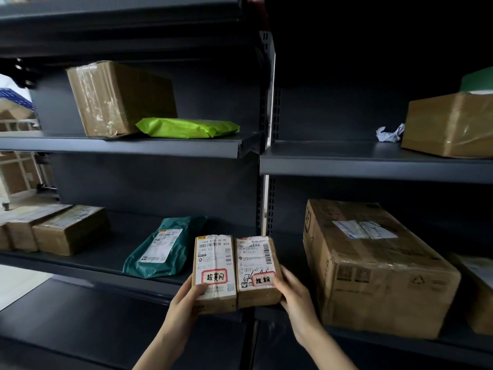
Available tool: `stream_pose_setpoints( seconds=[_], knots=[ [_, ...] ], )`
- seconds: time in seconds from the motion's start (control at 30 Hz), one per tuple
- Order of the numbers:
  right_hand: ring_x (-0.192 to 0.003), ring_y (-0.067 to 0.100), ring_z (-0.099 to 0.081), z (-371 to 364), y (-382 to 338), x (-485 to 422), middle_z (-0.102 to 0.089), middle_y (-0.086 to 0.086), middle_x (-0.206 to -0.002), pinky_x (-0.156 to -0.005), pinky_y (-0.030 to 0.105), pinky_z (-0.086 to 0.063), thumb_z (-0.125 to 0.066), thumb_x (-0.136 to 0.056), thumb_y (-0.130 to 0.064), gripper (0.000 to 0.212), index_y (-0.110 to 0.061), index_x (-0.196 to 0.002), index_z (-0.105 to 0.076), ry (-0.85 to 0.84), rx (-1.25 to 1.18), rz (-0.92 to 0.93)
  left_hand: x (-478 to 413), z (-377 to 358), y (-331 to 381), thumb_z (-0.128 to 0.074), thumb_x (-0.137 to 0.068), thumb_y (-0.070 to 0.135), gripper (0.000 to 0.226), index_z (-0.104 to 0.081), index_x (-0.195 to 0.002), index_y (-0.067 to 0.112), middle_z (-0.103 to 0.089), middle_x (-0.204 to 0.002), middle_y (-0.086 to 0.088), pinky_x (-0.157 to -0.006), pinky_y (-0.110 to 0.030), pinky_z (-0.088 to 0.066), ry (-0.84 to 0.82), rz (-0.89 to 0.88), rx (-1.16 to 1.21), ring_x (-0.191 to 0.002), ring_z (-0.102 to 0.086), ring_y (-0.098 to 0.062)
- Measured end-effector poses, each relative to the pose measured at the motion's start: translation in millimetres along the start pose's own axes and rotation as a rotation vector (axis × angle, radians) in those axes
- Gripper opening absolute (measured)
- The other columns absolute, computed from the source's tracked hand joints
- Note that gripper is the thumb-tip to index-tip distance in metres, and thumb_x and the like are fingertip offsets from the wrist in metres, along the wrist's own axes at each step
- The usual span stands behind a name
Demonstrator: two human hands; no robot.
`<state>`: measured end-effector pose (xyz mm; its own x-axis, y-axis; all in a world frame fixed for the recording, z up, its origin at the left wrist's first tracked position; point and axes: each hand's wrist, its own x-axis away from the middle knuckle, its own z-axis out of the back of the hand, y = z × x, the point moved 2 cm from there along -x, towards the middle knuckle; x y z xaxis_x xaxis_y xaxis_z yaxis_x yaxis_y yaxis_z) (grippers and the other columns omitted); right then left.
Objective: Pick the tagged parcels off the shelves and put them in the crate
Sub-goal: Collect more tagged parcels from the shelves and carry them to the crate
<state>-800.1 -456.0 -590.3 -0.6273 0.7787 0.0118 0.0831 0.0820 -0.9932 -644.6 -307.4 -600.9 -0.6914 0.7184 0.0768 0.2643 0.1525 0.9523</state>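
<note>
A row of small brown boxes (69,229) is seen at the far left of the lower shelf (88,265). On the shelf above, a tape-wrapped cardboard box (120,98) is set with a lime-green mailer (186,127) touching its right side. A teal mailer (165,247) is laid flat on the lower shelf.

Just right of it, 2 tagged parcels are held side by side and touching, in front of that shelf's edge. Each is marked with a red-bordered handwritten tag. The left parcel (214,273) is gripped by the left hand (186,297), thumb pressed on its top face. The right parcel (257,271) is gripped by the right hand (290,292), fingers curled round its side.

Further right, a large carton (373,263) is seen on the lower shelf. Above it lie crumpled paper (389,133) and a taped box (450,124).
</note>
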Motion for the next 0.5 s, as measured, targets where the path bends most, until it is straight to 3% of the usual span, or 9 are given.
stream_pose_setpoints(
  seconds=[0.13,0.3,0.5],
  knots=[
    [-0.105,0.006,-0.061,-1.2,0.3,2.3,-0.070,-0.009,-0.108,-0.084,0.021,-0.041,-0.063,-0.082,-0.024,0.029,-0.037,-0.108,-0.061,-0.034,-0.052,0.035,3.4,1.0,3.1,-0.048,-0.090,0.007,0.035,-0.059,-0.122,0.018,-0.071,-0.110,-0.010,-0.082,-0.035,-0.049,0.008,-0.033,-0.013,-0.100,-0.065,-0.025],
    [-0.108,0.010,-0.062,1.0,9.1,1.5,-0.071,-0.007,-0.108,-0.105,0.038,-0.039,-0.066,-0.069,-0.035,0.049,-0.031,-0.118,-0.060,-0.060,-0.085,0.070,8.7,2.8,-1.6,-0.049,-0.091,0.010,0.031,-0.060,-0.119,0.017,-0.073,-0.104,-0.006,-0.070,-0.027,-0.050,0.021,-0.035,-0.053,-0.086,-0.070,-0.014],
    [-0.105,0.013,-0.064,-6.8,11.5,-0.3,-0.071,-0.001,-0.110,-0.099,0.035,-0.043,-0.076,-0.067,-0.028,0.054,-0.023,-0.119,-0.060,-0.128,-0.141,0.082,22.5,11.7,0.6,-0.050,-0.090,0.011,0.030,-0.060,-0.119,0.013,-0.074,-0.102,-0.007,-0.069,-0.024,-0.054,0.090,-0.036,-0.041,-0.086,-0.070,-0.015]
  ],
)
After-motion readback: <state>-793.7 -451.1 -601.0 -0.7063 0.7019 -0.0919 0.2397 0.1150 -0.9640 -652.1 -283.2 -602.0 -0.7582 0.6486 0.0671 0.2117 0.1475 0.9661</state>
